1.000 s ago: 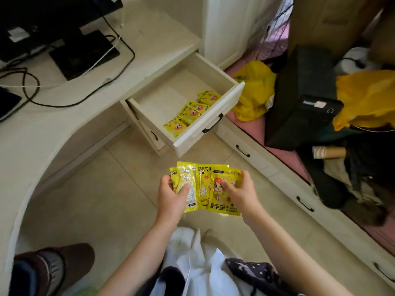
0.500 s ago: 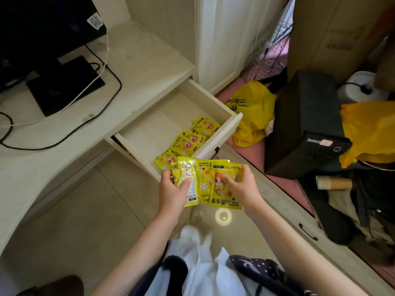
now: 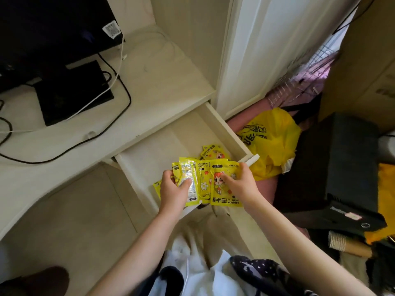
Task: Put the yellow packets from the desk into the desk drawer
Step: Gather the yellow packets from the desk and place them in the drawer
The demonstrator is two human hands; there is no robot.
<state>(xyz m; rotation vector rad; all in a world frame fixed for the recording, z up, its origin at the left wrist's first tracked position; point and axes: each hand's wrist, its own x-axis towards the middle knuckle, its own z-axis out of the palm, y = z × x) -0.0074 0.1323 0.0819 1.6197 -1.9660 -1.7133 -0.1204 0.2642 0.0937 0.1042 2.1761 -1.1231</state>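
Note:
I hold a fanned bunch of yellow packets (image 3: 205, 180) in both hands, right over the front part of the open desk drawer (image 3: 224, 124). My left hand (image 3: 174, 190) grips the left side of the bunch, thumb on a packet's face. My right hand (image 3: 240, 184) grips the right side, thumb on a cartoon print. More yellow packets (image 3: 213, 152) lie inside the drawer near its right wall, partly hidden by the bunch. One more packet edge (image 3: 157, 186) shows beside my left hand.
The cream desk top (image 3: 166, 77) carries a black monitor (image 3: 53, 28), a black flat device (image 3: 72, 92) and cables. Right of the drawer lie a yellow plastic bag (image 3: 271, 142), a black box (image 3: 335, 163) and clutter. A white cabinet (image 3: 267, 50) stands behind.
Both hands have carried the bunch of packets forward, from above the floor to over the open drawer. The drawer has come closer in view. The grip is unchanged.

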